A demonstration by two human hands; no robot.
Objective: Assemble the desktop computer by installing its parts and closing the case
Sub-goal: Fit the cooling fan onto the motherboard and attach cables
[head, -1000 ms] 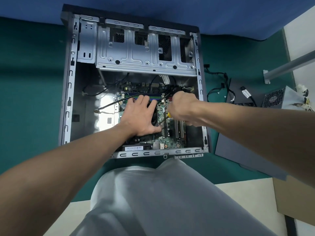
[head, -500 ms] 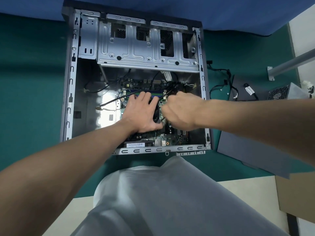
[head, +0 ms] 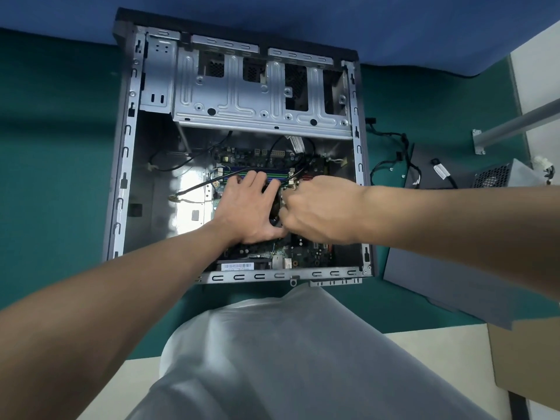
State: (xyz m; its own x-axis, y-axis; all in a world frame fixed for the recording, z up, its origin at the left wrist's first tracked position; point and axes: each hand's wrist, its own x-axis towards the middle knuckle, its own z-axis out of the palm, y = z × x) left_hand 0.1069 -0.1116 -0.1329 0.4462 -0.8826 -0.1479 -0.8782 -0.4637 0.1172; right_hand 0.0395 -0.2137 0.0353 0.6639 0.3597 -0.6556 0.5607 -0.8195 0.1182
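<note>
The open computer case (head: 125,177) lies on its side on a green mat, with the motherboard (head: 303,256) inside. My left hand (head: 248,210) presses flat, fingers straight, on the black cooler (head: 274,212) in the middle of the board. Touching it on the right, my right hand (head: 318,210) is curled tightly over the cooler's right edge. It grips a small screwdriver that its fingers now hide. The silver drive cage (head: 242,95) fills the far half of the case.
A loose black cable (head: 200,186) crosses the case floor left of my hands. The grey side panel (head: 439,283) lies to the right, with the power supply (head: 497,175) and cable bundle (head: 391,153) beyond it. A cardboard box (head: 527,365) stands at the right edge.
My right hand moved left and closed up against my left hand over the cooler, so the yellow handle seen a second ago is now covered. My left hand stayed put.
</note>
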